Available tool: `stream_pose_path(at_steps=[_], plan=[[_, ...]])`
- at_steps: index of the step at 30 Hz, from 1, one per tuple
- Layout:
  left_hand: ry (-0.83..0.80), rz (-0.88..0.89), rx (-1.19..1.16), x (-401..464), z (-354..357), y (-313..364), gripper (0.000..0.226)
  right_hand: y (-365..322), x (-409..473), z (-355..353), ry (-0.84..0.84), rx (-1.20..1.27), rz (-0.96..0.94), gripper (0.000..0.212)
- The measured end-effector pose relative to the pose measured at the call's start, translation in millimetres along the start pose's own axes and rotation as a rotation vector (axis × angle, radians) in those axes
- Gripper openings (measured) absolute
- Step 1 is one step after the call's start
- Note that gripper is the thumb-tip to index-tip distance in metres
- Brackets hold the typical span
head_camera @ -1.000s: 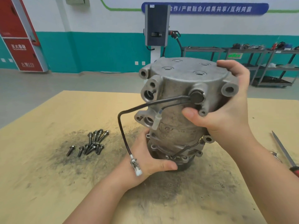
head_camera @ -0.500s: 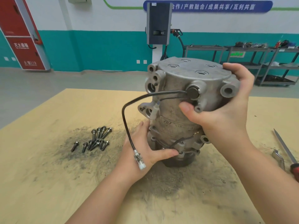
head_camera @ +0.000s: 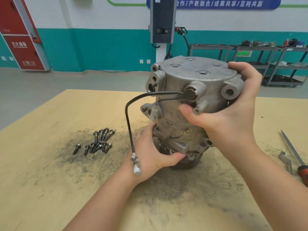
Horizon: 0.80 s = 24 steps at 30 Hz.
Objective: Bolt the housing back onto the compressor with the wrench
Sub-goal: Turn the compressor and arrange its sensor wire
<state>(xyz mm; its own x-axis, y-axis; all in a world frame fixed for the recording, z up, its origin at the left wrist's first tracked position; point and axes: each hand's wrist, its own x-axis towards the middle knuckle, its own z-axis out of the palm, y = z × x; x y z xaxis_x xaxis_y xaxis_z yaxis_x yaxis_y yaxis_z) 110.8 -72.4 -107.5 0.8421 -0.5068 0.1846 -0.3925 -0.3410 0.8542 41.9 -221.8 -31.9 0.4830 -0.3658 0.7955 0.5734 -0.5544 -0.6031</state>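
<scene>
The right hand [head_camera: 231,112] grips the housing [head_camera: 200,80], thumb in front, fingers curled over its far rim. The left hand [head_camera: 155,150] wraps the compressor [head_camera: 180,130] low down, thumb under a flange. The unit stands upright at mid-desk [head_camera: 50,189].

Risks, as I judge them: the housing may sit misaligned, so bolts cross-thread. The cable [head_camera: 128,117], hanging at 9 o'clock of the body with its plug [head_camera: 135,164] on the left wrist, could get pinched in the joint. The tall unit could tip on the gritty desk.

Bolts [head_camera: 98,140] lie at 9 o'clock; a wrench [head_camera: 285,160] and screwdriver [head_camera: 293,152] at 3 o'clock.

Readable: "119" on the red cabinet [head_camera: 21,34] at 10 o'clock; the blue banner [head_camera: 216,4] at 12 carries Chinese characters.
</scene>
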Motion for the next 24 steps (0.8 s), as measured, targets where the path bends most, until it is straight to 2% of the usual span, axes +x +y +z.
stream_pose_path(at_steps=[4,8,11,14,18,20,24], plan=[[-0.037,0.006,-0.050,3,-6,-5,0.089,6,-1,-2,-0.039,-0.043,0.024,0.094],[-0.036,0.038,-0.048,4,-6,-6,0.096,4,-4,-2,-0.101,-0.124,0.107,0.097],[-0.031,0.067,0.079,5,-10,-6,0.105,-1,-3,-1,-0.006,-0.008,0.129,0.098],[-0.007,0.078,0.181,3,-9,-8,0.102,-3,-2,1,0.002,0.002,0.127,0.099],[0.173,0.022,0.169,-5,7,-3,0.082,-5,-2,5,0.016,-0.001,0.152,0.099],[0.206,0.036,0.162,-6,11,-3,0.075,-6,-3,5,0.018,-0.004,0.159,0.099],[0.211,0.021,0.166,-4,10,-1,0.081,-7,-3,4,0.023,-0.032,0.167,0.097]])
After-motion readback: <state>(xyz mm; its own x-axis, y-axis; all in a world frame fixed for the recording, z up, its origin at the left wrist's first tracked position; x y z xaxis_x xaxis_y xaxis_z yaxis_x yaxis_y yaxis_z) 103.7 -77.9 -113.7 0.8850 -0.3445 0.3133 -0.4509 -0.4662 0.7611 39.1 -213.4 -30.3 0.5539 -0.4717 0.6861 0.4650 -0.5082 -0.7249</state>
